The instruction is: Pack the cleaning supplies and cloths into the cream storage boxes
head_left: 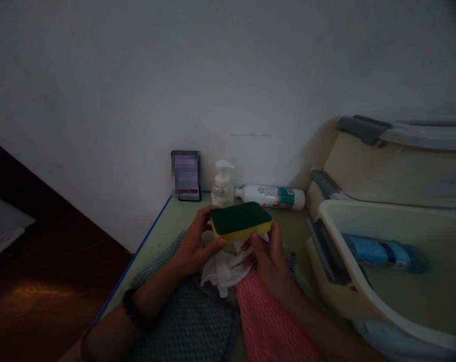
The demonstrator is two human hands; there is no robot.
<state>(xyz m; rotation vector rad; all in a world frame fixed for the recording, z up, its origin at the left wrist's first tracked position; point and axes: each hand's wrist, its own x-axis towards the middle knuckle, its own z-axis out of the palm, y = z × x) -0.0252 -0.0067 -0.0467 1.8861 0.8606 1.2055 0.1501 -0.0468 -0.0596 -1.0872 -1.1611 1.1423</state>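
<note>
A rectangular yellow sponge with a dark green scouring face (241, 220) is held above the pale green table (159, 232), green side up. The left hand (198, 245) has its grip closed on the left end, and the right hand (268, 252) grips the right end. Crumpled white cloth (220, 269) sits just below; whether the right fingers also hold it, I cannot tell. Should one grip loosen, the sponge could tip onto the pink ribbed cloth (267, 317); pushing forward might knock the clear bottle with white pump (222, 192)
</note>
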